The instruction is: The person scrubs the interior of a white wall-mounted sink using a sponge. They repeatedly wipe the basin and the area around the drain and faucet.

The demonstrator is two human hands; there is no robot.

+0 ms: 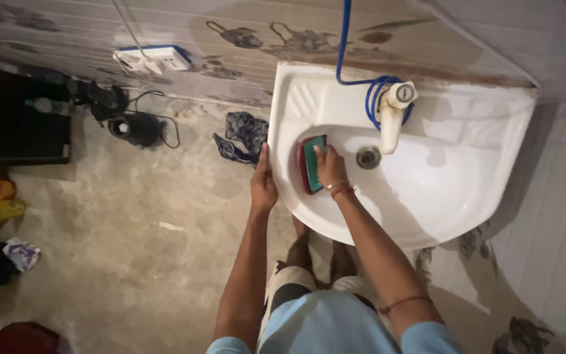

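While the right hand (331, 168) presses flat on a green-and-red scrub sponge (311, 163), fingers laid over its top rather than curled into a fist, the sponge sits against the inner left slope of the white wash basin (453, 196), roughly 9 o'clock from the drain (368, 157). So the sponge is right under that hand's fingertips, touching them. The left hand (263, 183) is on the outside, gripping the basin's left rim with the thumb side up, just beside the sponge at its 9 o'clock with the rim between them.

At about 1 o'clock from the sponge there's a white tap (393, 115) with a blue hose (348, 59) looped around it and running up the wall. Both wrists are bare except for a thread band on the right one.

Room-wise: rough concrete floor (132, 223), a crumpled dark cloth (242, 134) at 9 o'clock from the basin, a small black kettle (135, 128) with a cord further out, and a white power strip (152, 59) up at 10 o'clock against the patterned wall.
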